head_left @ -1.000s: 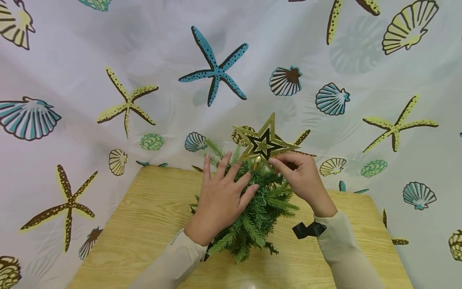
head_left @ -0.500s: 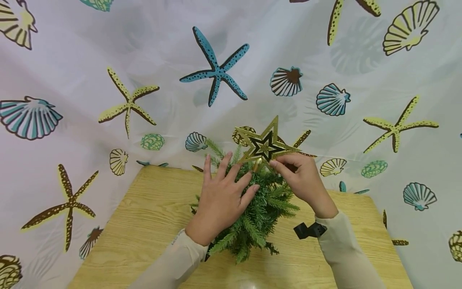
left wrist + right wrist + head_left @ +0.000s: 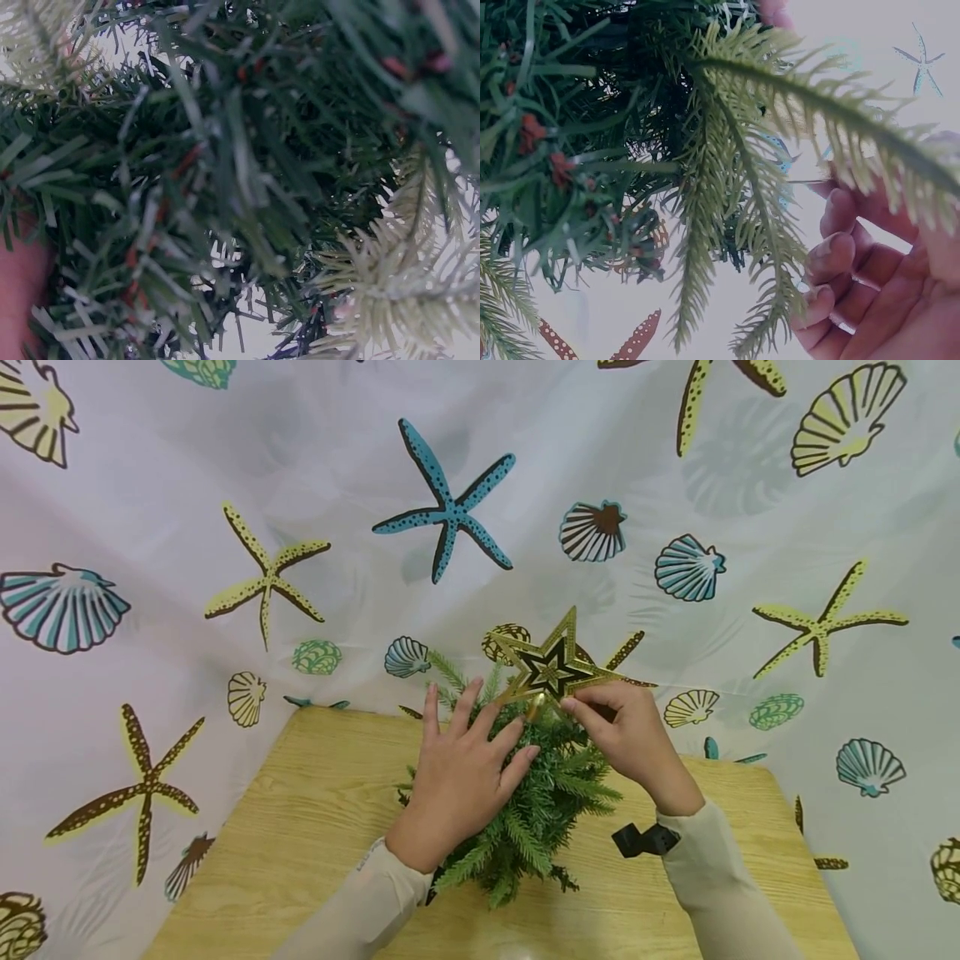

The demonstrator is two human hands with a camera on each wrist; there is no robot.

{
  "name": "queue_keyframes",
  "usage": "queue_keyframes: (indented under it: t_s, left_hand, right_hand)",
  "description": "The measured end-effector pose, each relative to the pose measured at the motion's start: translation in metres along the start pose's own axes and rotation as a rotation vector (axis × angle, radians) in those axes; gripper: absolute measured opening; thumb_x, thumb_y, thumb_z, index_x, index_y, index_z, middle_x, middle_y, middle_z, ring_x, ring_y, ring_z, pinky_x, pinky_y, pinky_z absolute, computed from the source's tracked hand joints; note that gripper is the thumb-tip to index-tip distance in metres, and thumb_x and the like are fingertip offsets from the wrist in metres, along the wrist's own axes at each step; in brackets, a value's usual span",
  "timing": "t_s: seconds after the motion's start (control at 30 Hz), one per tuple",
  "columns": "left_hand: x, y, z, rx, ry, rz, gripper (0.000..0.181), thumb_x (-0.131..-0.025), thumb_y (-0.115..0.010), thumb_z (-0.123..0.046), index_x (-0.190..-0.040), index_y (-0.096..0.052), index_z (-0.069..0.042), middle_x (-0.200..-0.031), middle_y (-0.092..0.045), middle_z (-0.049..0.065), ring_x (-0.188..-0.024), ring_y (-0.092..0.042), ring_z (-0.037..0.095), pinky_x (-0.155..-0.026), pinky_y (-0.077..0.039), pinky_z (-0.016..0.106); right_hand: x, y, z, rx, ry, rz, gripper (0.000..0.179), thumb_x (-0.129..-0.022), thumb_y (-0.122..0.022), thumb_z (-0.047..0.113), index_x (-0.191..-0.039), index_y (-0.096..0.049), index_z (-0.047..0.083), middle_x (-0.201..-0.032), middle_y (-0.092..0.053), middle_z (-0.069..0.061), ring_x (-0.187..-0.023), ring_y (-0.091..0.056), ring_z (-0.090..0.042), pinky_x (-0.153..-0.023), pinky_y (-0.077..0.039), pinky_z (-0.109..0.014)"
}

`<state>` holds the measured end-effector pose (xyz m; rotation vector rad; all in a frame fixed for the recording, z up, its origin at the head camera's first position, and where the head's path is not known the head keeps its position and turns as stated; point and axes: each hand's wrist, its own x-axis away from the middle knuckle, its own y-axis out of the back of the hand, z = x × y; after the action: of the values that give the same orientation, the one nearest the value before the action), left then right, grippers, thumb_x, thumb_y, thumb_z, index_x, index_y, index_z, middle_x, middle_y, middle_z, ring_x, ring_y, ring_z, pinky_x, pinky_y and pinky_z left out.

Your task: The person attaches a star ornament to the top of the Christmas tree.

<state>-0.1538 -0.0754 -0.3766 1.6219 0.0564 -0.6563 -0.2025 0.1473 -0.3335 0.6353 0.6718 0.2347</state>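
A gold star tree topper (image 3: pixel 551 667) with a black star outline stands tilted at the top of a small artificial Christmas tree (image 3: pixel 528 818). My right hand (image 3: pixel 630 731) pinches the star's lower right edge between thumb and fingers. Against the left side of the tree top lies my left hand (image 3: pixel 461 768), fingers spread and straight, its index finger close to the star's gold base (image 3: pixel 536 707). Green needles (image 3: pixel 240 165) fill the left wrist view. In the right wrist view, curled fingers (image 3: pixel 832 255) show behind a pale green branch (image 3: pixel 817 97); the star cannot be made out there.
The tree is on a light wooden table (image 3: pixel 315 810). A white cloth (image 3: pixel 337 460) printed with starfish and shells hangs behind and at both sides. A black strap mount (image 3: pixel 645 840) sits at the right wrist.
The star has shifted slightly down and to the right, with the right hand following a little. The left hand stays in nearly the same place.
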Motion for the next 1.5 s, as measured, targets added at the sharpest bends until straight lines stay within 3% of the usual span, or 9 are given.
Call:
queue_keyframes:
  t_s: [0.47, 0.73, 0.97, 1.13, 1.27, 1.5]
  left_hand:
    - [-0.001, 0.002, -0.004, 0.013, 0.012, 0.016, 0.057, -0.109, -0.031, -0.06, -0.142, -0.065, -0.029, -0.148, -0.057, 0.009, -0.157, -0.017, 0.033, -0.12, 0.004, 0.068]
    - [-0.003, 0.0, -0.005, 0.023, -0.003, 0.001, 0.057, -0.109, -0.031, -0.061, -0.14, -0.067, -0.029, -0.145, -0.059, 0.008, -0.156, -0.018, 0.032, -0.12, 0.002, 0.069]
    - [-0.004, 0.006, 0.0, 0.152, -0.028, -0.031, 0.051, -0.106, -0.046, -0.059, -0.131, -0.072, -0.023, -0.141, -0.061, 0.006, -0.153, -0.027, 0.03, -0.12, -0.004, 0.069]
    - [-0.005, 0.015, 0.002, 0.226, -0.068, -0.024, 0.049, -0.105, -0.052, -0.055, -0.132, -0.073, -0.02, -0.146, -0.058, 0.008, -0.152, -0.029, 0.031, -0.121, -0.01, 0.067]
    - [-0.004, 0.02, 0.006, 0.271, -0.103, -0.042, 0.044, -0.105, -0.057, -0.051, -0.128, -0.074, -0.018, -0.148, -0.056, 0.01, -0.151, -0.032, 0.034, -0.12, -0.019, 0.065]
    - [0.001, 0.024, 0.015, 0.394, -0.134, -0.1, 0.032, -0.103, -0.064, -0.04, -0.121, -0.077, -0.017, -0.148, -0.056, 0.008, -0.153, -0.029, 0.034, -0.12, -0.023, 0.063]
  right_hand:
    - [0.006, -0.001, -0.002, 0.058, -0.025, 0.032, 0.012, -0.099, -0.072, 0.01, -0.096, -0.082, 0.005, -0.075, -0.067, -0.002, -0.055, -0.052, -0.013, -0.053, -0.043, -0.03]
    - [0.007, 0.003, 0.0, 0.088, -0.026, 0.068, 0.012, -0.098, -0.073, 0.009, -0.098, -0.083, 0.003, -0.084, -0.075, -0.004, -0.056, -0.055, -0.011, -0.055, -0.046, -0.03]
    - [0.006, -0.001, -0.003, 0.122, -0.02, 0.039, 0.012, -0.099, -0.072, 0.01, -0.095, -0.082, 0.006, -0.078, -0.07, -0.002, -0.059, -0.055, -0.011, -0.057, -0.046, -0.033]
    - [0.006, -0.005, -0.004, 0.136, -0.023, 0.004, 0.012, -0.1, -0.071, 0.013, -0.095, -0.08, 0.008, -0.084, -0.071, -0.002, -0.067, -0.059, -0.011, -0.061, -0.049, -0.035]
    - [0.006, -0.005, -0.005, 0.108, -0.03, 0.003, 0.011, -0.1, -0.071, 0.013, -0.096, -0.08, 0.008, -0.084, -0.071, -0.003, -0.067, -0.059, -0.013, -0.061, -0.048, -0.036]
    - [0.01, -0.003, -0.009, 0.053, -0.004, -0.001, 0.011, -0.101, -0.071, 0.015, -0.105, -0.079, 0.009, -0.085, -0.07, -0.001, -0.069, -0.056, -0.013, -0.062, -0.046, -0.033]
